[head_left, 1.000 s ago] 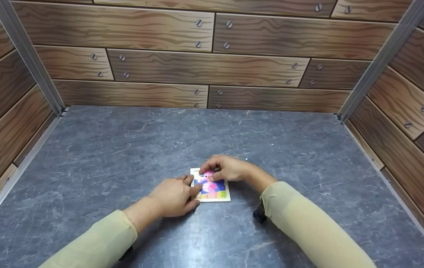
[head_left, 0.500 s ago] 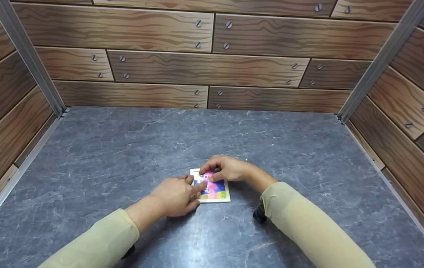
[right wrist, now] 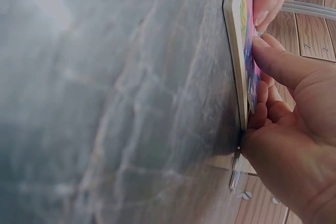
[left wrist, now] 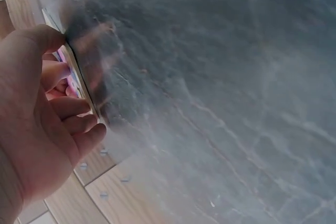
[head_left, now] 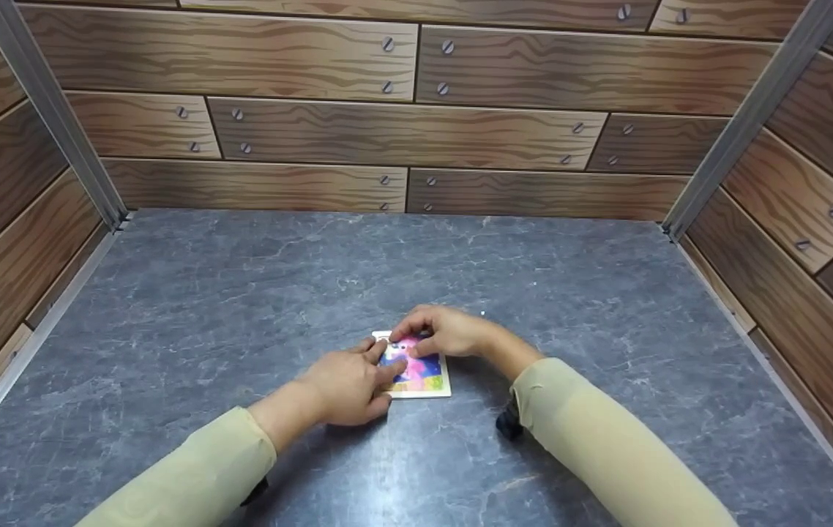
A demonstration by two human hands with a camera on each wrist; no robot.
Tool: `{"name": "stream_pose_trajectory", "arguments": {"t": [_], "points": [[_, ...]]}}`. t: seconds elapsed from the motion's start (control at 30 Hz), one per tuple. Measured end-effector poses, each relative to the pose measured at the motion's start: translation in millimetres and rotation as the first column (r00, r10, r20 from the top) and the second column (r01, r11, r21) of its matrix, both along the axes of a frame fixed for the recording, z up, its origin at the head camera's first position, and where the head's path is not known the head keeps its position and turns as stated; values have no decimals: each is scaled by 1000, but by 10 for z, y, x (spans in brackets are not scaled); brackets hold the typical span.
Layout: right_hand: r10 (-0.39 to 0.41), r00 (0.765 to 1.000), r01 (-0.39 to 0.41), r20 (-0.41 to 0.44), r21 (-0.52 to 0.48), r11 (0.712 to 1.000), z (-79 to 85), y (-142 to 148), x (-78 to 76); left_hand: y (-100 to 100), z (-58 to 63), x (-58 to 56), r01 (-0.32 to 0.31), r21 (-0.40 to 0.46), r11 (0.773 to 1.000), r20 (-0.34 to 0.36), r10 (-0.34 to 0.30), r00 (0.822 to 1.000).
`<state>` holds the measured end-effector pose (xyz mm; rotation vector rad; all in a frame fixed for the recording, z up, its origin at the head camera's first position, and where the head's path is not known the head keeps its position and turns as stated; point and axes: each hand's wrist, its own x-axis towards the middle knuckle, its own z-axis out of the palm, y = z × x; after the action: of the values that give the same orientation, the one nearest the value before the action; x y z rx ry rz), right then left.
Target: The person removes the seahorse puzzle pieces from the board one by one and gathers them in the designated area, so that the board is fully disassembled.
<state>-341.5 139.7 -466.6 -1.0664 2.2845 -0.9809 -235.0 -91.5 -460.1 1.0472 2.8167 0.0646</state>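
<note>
My sleeves, the left one (head_left: 189,468) and the right one (head_left: 618,443), come in from the near corners, a black object (head_left: 509,424) showing under the right cuff. My left hand (head_left: 343,384) lies with fingers spread apart, index on the picture, thumb by its near left corner. My right hand (head_left: 449,333) arches over the far side, thumb on the picture and fingers curved at the edge; whether they pinch a piece of it I cannot tell. Between them the picture board (head_left: 420,384) lies flat, its pale border framing a pink figure on blue. The figure's head points away from me, the yellow-green ground towards me; which side is longer I cannot judge at this slant. Beneath spreads the grey, white-veined tabletop (head_left: 277,293), glossy near me, a white speck (head_left: 482,313) beyond my right hand. Farther off, metal posts (head_left: 50,110) flank the plank-patterned back wall (head_left: 314,132).
</note>
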Motion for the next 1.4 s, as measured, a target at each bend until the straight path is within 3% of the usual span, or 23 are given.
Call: {"name": "stream_pose_trajectory", "arguments": {"t": [0.77,1.1,1.4], "points": [[-6,996,5,85,10,1000,120,3,-5,45,29,11,17,17,1000,-22,-17,1000],[29,999,-30,24,40,999,186,50,28,60,14,3,35,23,999,-64,-33,997],[50,999,-50,7,19,999,150,60,24,59,-2,0,22,12,1000,-47,-21,999]]}}
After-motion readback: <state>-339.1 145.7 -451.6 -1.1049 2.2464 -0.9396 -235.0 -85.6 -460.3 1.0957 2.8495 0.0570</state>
